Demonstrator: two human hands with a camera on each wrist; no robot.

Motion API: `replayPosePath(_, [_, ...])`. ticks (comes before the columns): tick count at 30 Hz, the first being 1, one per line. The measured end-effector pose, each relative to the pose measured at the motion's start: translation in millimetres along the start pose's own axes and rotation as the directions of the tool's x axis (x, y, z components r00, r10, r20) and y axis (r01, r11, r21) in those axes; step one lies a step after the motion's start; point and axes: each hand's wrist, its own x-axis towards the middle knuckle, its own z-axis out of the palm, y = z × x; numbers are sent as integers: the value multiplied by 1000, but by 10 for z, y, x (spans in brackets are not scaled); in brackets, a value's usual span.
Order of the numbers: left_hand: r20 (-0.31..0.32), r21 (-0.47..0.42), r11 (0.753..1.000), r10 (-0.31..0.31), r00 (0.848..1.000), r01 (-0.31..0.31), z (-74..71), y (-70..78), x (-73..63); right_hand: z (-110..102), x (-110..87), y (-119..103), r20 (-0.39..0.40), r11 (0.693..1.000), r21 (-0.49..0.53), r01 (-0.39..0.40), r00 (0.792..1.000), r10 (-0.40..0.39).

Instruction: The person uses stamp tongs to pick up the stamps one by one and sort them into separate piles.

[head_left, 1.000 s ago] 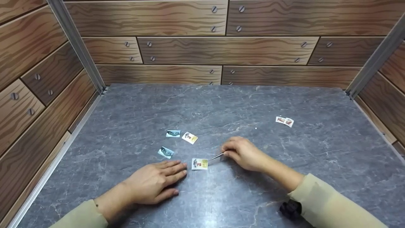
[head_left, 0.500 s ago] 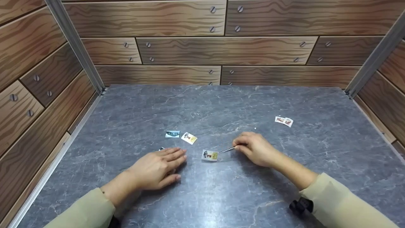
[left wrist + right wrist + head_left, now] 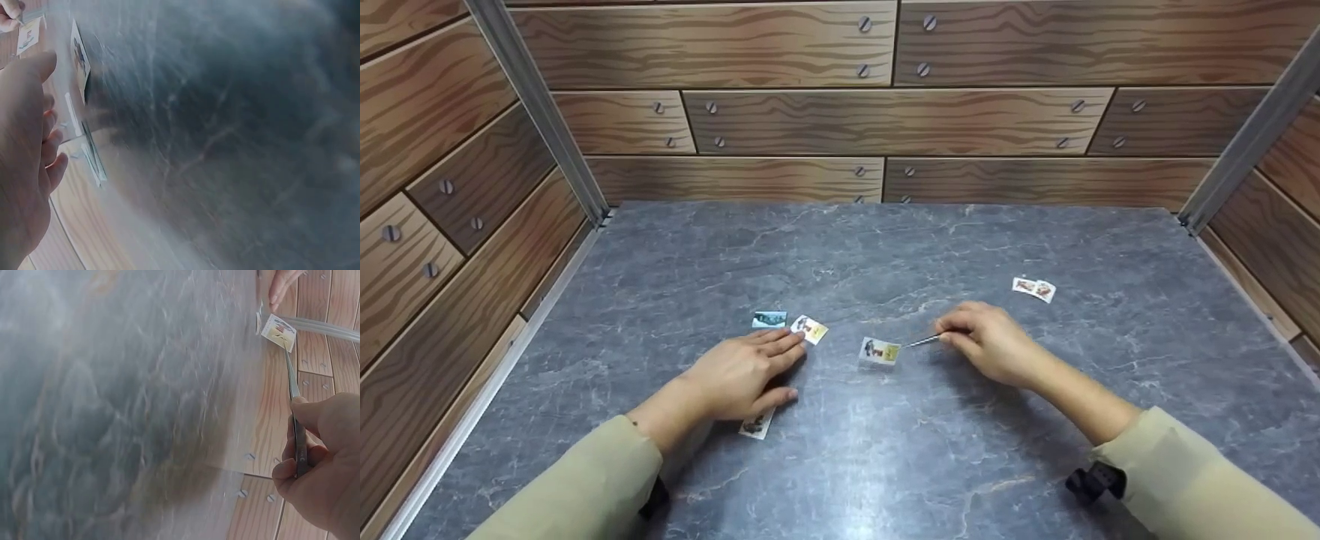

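Observation:
My right hand (image 3: 988,343) grips metal tweezers (image 3: 296,417). Their tips hold a small stamp (image 3: 880,350) with a dark, red and yellow picture, raised off the grey table. To the left, my left hand (image 3: 742,375) is stretched flat with its fingers straight and close together. Its fingertips overlap the edge of another yellow and white stamp (image 3: 813,331); whether they touch it I cannot tell. Just beyond the fingers lies a blue-green stamp (image 3: 769,319). A further stamp (image 3: 756,426) shows partly below the left thumb, the rest covered by the hand.
Two overlapping stamps (image 3: 1033,289) with reddish pictures lie at the back right of the marbled grey table (image 3: 915,247). Wood-patterned panels (image 3: 780,120) enclose the back and both sides, with metal posts (image 3: 544,112) at the corners.
The tweezers have lifted the stamp from the table and carried it right and away from me. My left hand has moved forward, hiding one blue-green stamp and uncovering a stamp near its thumb.

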Motion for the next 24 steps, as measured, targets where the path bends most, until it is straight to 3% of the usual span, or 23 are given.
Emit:
replayPosePath(11, [81, 4, 999, -47, 996, 47, 39, -41, 65, -200, 32, 163, -79, 1000, -17, -22, 997, 20])
replayPosePath(24, [110, 10, 999, -48, 993, 47, 13, -19, 100, -373, 102, 395, -125, 990, -23, -140, 983, 137])
